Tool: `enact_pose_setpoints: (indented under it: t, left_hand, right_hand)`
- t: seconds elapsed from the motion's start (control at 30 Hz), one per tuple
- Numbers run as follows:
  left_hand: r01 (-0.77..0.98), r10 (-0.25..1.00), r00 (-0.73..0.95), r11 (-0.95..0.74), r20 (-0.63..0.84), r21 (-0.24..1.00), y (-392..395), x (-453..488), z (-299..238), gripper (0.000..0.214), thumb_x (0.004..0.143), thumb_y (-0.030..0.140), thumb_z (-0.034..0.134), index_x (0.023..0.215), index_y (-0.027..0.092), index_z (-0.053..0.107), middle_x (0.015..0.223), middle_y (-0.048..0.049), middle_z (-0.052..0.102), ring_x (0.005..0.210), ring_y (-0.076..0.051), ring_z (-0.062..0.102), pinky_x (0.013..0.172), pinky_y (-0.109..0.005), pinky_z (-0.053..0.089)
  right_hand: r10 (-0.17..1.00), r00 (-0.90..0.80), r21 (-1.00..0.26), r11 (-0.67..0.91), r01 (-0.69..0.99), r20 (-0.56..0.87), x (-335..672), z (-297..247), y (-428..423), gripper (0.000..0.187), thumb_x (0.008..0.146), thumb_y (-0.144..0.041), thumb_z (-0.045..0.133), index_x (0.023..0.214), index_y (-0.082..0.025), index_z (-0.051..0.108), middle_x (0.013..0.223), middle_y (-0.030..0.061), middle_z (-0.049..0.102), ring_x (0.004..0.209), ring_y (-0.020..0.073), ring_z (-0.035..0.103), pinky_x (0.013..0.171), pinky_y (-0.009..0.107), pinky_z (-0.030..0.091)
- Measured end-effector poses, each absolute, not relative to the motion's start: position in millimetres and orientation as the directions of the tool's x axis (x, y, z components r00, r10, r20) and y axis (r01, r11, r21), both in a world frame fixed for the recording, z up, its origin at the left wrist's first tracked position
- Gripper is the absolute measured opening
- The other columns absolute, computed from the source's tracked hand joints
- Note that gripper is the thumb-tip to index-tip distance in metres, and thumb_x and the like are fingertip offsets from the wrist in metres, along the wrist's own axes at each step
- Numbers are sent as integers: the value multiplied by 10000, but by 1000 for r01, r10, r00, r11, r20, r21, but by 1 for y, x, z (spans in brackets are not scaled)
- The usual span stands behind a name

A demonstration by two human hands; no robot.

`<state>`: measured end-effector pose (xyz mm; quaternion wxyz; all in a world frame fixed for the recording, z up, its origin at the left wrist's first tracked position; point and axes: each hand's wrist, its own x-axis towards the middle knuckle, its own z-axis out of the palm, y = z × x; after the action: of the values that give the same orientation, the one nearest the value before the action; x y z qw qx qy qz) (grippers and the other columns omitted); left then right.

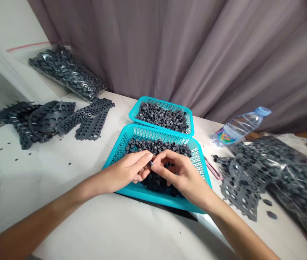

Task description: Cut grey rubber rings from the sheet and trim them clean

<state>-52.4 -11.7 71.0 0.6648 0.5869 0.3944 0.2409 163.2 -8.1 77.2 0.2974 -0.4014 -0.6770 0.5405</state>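
Observation:
My left hand (pixel 131 169) and my right hand (pixel 179 173) meet over the near teal basket (pixel 115 153), which is full of small dark rubber rings (pixel 156 146). The fingertips of both hands pinch one small dark ring (pixel 151 163) between them. More rings lie under my right palm. A second teal basket (pixel 190 124) behind it also holds several dark rings.
Dark rubber sheets with punched holes (pixel 48 117) lie at the left, more (pixel 237 180) at the right. Clear bags of dark parts sit at the back left (pixel 66 72) and right (pixel 291 169). A water bottle (pixel 237 127) lies by the curtain. Pink-handled tool (pixel 213 169) beside the basket.

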Motion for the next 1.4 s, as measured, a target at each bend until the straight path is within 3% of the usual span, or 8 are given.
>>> enact_pose_setpoints:
  t: [0.17,0.37,0.67,1.07,1.27,1.4]
  left_hand:
    - [63,787,577,226,-221,972,-9,-55,67,360,1113,532,427,980,206,501,784,57,474,603,-85,322,547,-253,245]
    - [45,762,613,230,-209,972,-9,-56,63,293,1120,485,443,1013,218,500,749,68,479,601,-83,326,534,-243,223]
    - [55,760,613,230,-214,972,-8,-56,61,308,1099,538,484,1076,232,503,742,75,496,583,-77,327,521,-231,231]
    - [15,732,650,253,-202,967,-7,-57,57,267,1113,492,478,1057,231,475,732,85,479,564,-69,289,505,-223,204]
    - [53,730,648,242,-218,969,-7,-55,64,250,1113,461,484,1075,215,514,717,82,453,570,-73,305,512,-223,215]
    - [74,748,628,218,-216,973,-7,-54,65,250,1113,441,475,1089,203,547,711,75,445,580,-81,320,519,-220,230]
  right_hand:
    - [884,-458,-978,8,209,-91,174,75,1,304,942,-496,773,956,-197,725,885,26,655,754,149,553,537,221,480]
    - [874,-472,-989,-55,134,-112,175,67,5,289,915,-472,802,941,-194,727,867,24,651,776,154,558,541,215,500]
    - [887,-460,-990,29,137,-38,173,67,2,238,926,-428,804,955,-201,740,871,21,666,752,141,570,557,222,506]
    - [899,-432,-934,214,285,74,169,68,-6,250,983,-410,750,873,-207,654,839,-4,668,760,143,605,671,284,473]
    - [896,-426,-940,242,238,123,169,67,-6,228,967,-351,775,1068,-243,602,958,2,673,827,159,650,649,284,491]
    - [890,-444,-947,229,226,109,170,67,-4,188,984,-364,751,1063,-233,642,1015,22,696,880,169,674,648,281,509]
